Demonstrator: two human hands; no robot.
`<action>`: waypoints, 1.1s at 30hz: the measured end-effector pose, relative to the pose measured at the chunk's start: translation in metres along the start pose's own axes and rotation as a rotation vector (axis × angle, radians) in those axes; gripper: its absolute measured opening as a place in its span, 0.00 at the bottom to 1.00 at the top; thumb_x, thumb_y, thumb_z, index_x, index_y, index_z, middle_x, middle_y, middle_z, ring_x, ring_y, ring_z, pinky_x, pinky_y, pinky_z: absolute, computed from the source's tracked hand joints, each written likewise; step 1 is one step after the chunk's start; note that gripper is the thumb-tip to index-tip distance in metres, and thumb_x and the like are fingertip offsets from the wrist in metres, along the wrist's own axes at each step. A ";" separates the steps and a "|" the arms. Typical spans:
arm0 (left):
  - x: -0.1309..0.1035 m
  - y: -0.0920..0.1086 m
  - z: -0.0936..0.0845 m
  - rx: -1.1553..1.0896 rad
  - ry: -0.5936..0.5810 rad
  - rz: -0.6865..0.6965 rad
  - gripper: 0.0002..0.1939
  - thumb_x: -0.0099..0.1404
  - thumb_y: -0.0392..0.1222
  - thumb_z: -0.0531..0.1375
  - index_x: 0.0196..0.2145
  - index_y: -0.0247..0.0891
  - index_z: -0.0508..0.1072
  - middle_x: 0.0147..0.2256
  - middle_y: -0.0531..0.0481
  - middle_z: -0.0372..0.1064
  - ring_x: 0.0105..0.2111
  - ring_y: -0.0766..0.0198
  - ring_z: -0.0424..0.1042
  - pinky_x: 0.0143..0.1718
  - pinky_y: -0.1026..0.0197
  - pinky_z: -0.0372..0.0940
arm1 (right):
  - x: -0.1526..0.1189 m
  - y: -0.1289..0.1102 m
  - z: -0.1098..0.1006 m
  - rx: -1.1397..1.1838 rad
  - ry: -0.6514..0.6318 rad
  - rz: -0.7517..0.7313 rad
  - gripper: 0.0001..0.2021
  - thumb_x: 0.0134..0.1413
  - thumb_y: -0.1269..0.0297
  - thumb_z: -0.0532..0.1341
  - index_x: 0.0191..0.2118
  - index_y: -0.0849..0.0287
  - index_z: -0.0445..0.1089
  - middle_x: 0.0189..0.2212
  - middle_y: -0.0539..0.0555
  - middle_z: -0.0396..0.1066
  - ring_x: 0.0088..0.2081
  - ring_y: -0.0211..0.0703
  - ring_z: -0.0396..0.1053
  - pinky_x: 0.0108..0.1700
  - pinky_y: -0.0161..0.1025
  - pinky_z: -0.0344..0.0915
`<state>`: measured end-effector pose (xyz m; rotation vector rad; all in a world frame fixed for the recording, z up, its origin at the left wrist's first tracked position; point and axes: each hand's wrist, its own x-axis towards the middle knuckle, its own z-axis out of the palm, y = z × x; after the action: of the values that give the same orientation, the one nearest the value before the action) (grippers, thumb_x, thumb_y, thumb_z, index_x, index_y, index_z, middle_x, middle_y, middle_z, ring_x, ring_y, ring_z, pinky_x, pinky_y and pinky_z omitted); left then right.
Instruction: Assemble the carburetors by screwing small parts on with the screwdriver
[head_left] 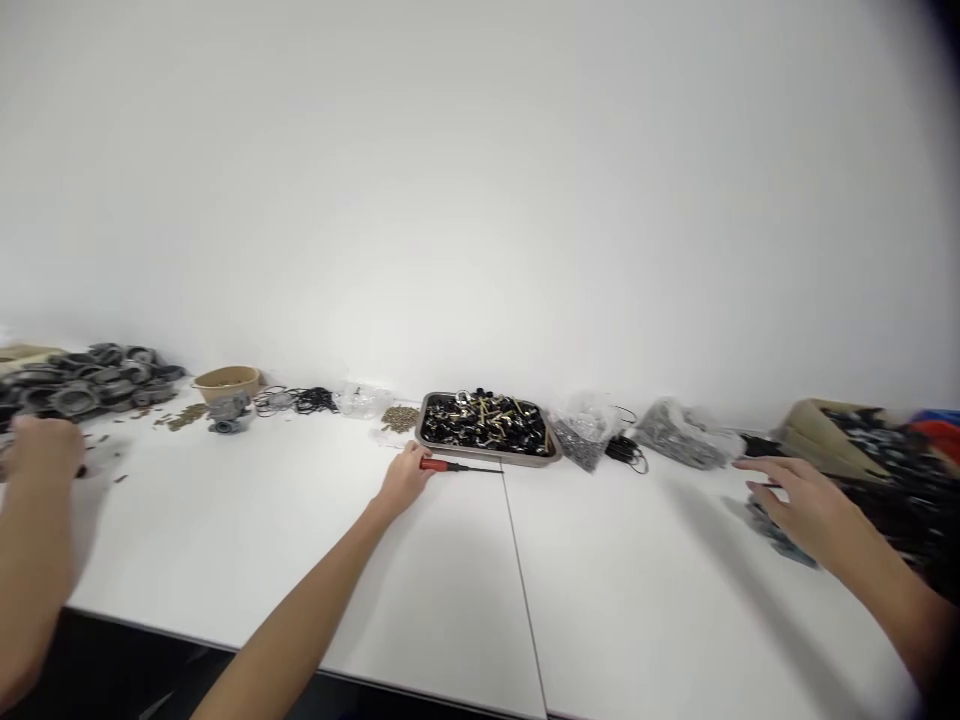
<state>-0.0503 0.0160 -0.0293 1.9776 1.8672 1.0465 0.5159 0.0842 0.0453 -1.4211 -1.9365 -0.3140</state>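
Observation:
My left hand (405,478) is closed on the red handle of a screwdriver (450,466), whose dark shaft points right along the table in front of the tray. Over at the right, my right hand (806,505) hovers with thumb and forefinger apart. Below it lies a grey moulded part (784,538), partly covered by the hand. A thin dark bit shows between those fingers; I cannot tell whether it is behind them. The metal tray (487,455) beyond my left hand holds a heap of black and brass-coloured pieces.
A co-worker's hand (45,450), blurred, is at the far left by a pile of grey rings (97,380). Along the wall stand a tan bowl (225,382), a grey fitting (229,411), small brass pieces (401,418), plastic bags (679,435) and a box of black parts (817,430).

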 end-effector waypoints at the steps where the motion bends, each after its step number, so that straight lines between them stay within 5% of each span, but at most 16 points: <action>1: -0.001 0.000 0.002 0.002 0.024 -0.017 0.11 0.61 0.37 0.59 0.43 0.38 0.72 0.43 0.44 0.65 0.39 0.56 0.68 0.45 0.54 0.63 | 0.002 -0.017 0.012 0.052 -0.033 -0.030 0.15 0.53 0.53 0.53 0.38 0.53 0.73 0.41 0.65 0.72 0.35 0.59 0.72 0.37 0.54 0.65; 7: 0.001 -0.002 -0.006 -0.027 0.163 -0.068 0.10 0.61 0.42 0.63 0.41 0.38 0.72 0.42 0.46 0.65 0.35 0.61 0.69 0.41 0.56 0.66 | -0.002 -0.155 0.081 0.412 -0.370 -0.116 0.16 0.60 0.51 0.53 0.46 0.51 0.71 0.45 0.58 0.73 0.44 0.56 0.72 0.41 0.49 0.69; 11: 0.022 -0.026 -0.063 0.002 0.286 -0.148 0.11 0.69 0.45 0.56 0.43 0.36 0.71 0.43 0.45 0.69 0.39 0.63 0.70 0.42 0.56 0.69 | -0.019 -0.208 0.109 0.523 -0.309 -0.309 0.14 0.63 0.54 0.52 0.45 0.52 0.71 0.42 0.57 0.75 0.44 0.54 0.72 0.46 0.51 0.67; 17: 0.048 -0.088 -0.197 0.265 0.537 -0.387 0.18 0.68 0.47 0.58 0.50 0.34 0.68 0.47 0.43 0.68 0.45 0.58 0.70 0.46 0.50 0.69 | -0.044 -0.222 0.117 0.667 -0.190 -0.394 0.10 0.64 0.61 0.55 0.46 0.50 0.71 0.32 0.54 0.73 0.35 0.50 0.71 0.39 0.46 0.66; 21: 0.046 -0.119 -0.250 0.470 0.628 -0.487 0.17 0.66 0.43 0.57 0.48 0.28 0.69 0.49 0.35 0.64 0.56 0.45 0.59 0.55 0.40 0.57 | -0.047 -0.223 0.116 0.689 -0.258 -0.310 0.10 0.66 0.60 0.53 0.47 0.50 0.70 0.31 0.52 0.72 0.32 0.46 0.70 0.37 0.43 0.67; 26: 0.034 -0.159 -0.270 0.602 0.538 -0.585 0.28 0.59 0.47 0.63 0.54 0.35 0.65 0.58 0.30 0.52 0.59 0.28 0.48 0.51 0.33 0.53 | -0.048 -0.222 0.115 0.676 -0.358 -0.241 0.13 0.67 0.57 0.51 0.46 0.51 0.71 0.29 0.51 0.72 0.28 0.42 0.70 0.32 0.39 0.66; 33: 0.022 -0.206 -0.265 0.618 0.339 -0.703 0.25 0.57 0.39 0.62 0.51 0.33 0.64 0.49 0.31 0.61 0.46 0.38 0.68 0.41 0.46 0.63 | -0.047 -0.223 0.113 0.640 -0.518 -0.134 0.16 0.68 0.53 0.49 0.44 0.52 0.71 0.23 0.48 0.66 0.24 0.40 0.64 0.29 0.38 0.61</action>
<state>-0.3774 -0.0099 0.0439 1.1736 3.0244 0.6509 0.2765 0.0317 -0.0214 -0.9960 -2.2494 0.6302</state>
